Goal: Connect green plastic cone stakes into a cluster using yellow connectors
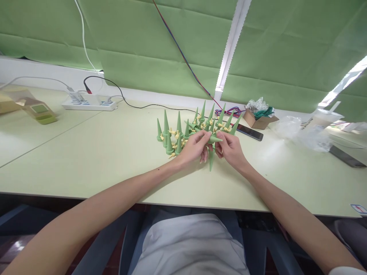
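Observation:
Between my two hands a pointed green cone lies sideways, its tip toward the right. My left hand grips its thicker end with thumb and fingers. At the tip, my right hand pinches with thumb and forefinger. Another green cone points down toward me just below the hands; whether it is held or lies on the table I cannot tell. Behind and left of my hands stand many upright green cones with small yellow pieces among them. My fingers hide part of this group.
A dark phone and a small cardboard box lie to the right at the back. Farther right are a lidded cup with a straw and another dark phone. A power strip with cables sits at the left by the wall.

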Tool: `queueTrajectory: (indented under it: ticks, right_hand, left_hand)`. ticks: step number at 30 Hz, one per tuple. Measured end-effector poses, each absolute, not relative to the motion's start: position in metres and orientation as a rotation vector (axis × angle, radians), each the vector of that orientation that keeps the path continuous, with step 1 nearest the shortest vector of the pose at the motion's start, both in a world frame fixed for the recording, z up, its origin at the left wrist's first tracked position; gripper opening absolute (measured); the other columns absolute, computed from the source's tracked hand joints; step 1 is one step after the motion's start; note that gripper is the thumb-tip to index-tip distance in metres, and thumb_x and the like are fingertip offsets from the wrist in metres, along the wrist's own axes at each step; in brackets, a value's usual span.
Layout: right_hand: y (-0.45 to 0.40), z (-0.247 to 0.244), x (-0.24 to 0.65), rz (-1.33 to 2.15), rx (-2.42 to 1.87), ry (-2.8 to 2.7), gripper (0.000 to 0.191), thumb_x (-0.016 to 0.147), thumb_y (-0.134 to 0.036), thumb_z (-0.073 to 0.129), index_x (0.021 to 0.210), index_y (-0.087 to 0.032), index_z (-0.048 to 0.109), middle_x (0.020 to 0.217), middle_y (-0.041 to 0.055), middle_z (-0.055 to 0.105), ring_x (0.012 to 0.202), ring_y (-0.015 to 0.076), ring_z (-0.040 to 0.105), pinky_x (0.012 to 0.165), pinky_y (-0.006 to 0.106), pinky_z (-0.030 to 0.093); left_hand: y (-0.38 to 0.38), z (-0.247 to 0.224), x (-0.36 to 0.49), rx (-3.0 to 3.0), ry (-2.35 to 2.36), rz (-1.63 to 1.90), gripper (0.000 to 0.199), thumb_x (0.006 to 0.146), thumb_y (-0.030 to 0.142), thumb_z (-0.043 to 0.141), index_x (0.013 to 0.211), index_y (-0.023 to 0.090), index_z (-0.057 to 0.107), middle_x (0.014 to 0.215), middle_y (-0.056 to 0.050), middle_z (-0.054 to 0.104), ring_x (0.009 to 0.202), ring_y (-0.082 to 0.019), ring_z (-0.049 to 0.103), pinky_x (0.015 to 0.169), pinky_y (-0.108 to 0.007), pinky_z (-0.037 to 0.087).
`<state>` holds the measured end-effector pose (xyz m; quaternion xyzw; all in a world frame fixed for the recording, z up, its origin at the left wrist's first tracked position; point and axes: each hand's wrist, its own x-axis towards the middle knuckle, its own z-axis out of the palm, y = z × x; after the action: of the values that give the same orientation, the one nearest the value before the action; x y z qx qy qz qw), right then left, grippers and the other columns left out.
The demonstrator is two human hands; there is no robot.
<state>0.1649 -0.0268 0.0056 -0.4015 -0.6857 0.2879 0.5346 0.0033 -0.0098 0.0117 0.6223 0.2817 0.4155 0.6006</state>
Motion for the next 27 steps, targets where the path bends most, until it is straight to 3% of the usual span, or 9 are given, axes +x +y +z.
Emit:
queueTrajectory:
  ticks: [9,20,27]
  right_hand:
    - [-0.0258,0.005,0.1656,0.689,-0.95,-1.661,0.054,0.099,-0.067,0.048,0.067,-0.023,0.045,0.052,-0.0038,0.048,0.037,0.0099,0.046,0.038,0.026,0.036]
    - [-0.024,0.0034,0.168,0.656,-0.949,-1.707,0.054,0.102,-0.063,0.044,0.066,-0.023,0.044,0.055,-0.0026,0.049,0.041,0.0106,0.047,0.042,0.028,0.036]
    - [-0.0241,0.0048,0.1702,0.566,-0.99,-1.765,0.058,0.102,-0.066,0.04,0.064,-0.023,0.046,0.053,-0.0015,0.047,0.047,0.0124,0.046,0.045,0.027,0.035]
  left_hand:
    - [-0.0069,0.007,0.0016,1.501,0.583,0.976,0.044,0.092,0.062,0.062,0.095,0.019,0.051,0.069,0.004,0.063,0.04,-0.008,0.055,0.034,-0.02,0.037]
    - [-0.0079,0.0078,0.0017,1.543,0.572,0.976,0.045,0.092,0.062,0.061,0.1,0.019,0.051,0.077,0.002,0.066,0.041,-0.006,0.054,0.036,-0.02,0.039]
    - [-0.0094,0.009,0.0008,1.561,0.589,0.974,0.047,0.09,0.064,0.063,0.1,0.02,0.05,0.066,0.006,0.059,0.04,-0.007,0.052,0.036,-0.02,0.038]
